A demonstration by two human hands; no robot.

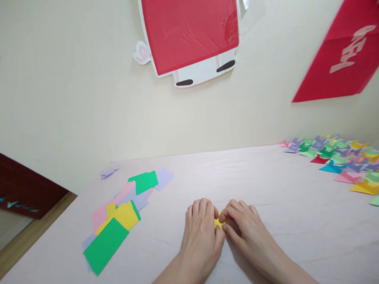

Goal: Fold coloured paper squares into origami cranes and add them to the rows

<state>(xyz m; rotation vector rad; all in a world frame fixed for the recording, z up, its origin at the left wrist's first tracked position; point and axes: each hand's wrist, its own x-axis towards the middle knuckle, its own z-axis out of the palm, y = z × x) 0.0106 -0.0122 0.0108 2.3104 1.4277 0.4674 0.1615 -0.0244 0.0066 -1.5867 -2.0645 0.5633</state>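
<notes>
A small piece of yellow paper (pixel 218 223) lies on the table between my two hands, mostly covered by the fingers. My left hand (pixel 200 228) rests palm down over its left side, the thumb and index finger closed on its edge. From the right, my right hand (pixel 247 225) pinches the paper with thumb and fingertips. How the yellow paper is folded is hidden by the fingers.
Loose paper sheets in green (pixel 106 246), yellow (pixel 126 215), pink and lilac lie overlapped on the left. A small folded lilac paper (pixel 109 173) sits behind them. Several rows of folded paper figures (pixel 352 176) stand at the right. The wall (pixel 89 98) rises behind the table.
</notes>
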